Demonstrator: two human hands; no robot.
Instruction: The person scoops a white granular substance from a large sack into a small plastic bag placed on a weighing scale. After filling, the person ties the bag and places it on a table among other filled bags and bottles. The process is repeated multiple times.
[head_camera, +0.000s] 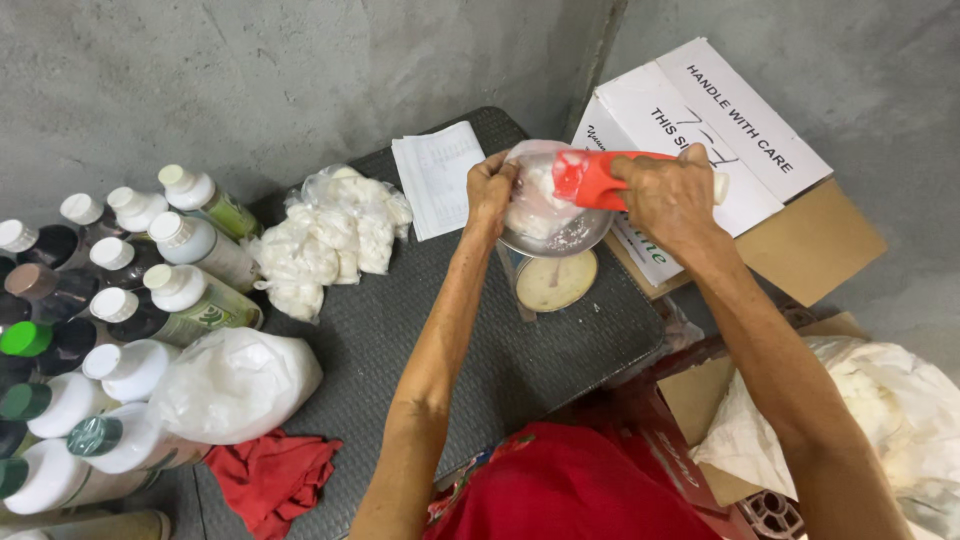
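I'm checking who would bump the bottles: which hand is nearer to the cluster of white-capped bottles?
Left. The left hand grips the plastic bag over the scale bowl, closer to the bottles; the right hand holds the red scoop farther away.

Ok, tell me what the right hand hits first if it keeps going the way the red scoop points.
The right hand aims its red scoop leftward into the clear plastic bag held open by the left hand over the scale's metal bowl. It would probably meet the white powder in the bag first.
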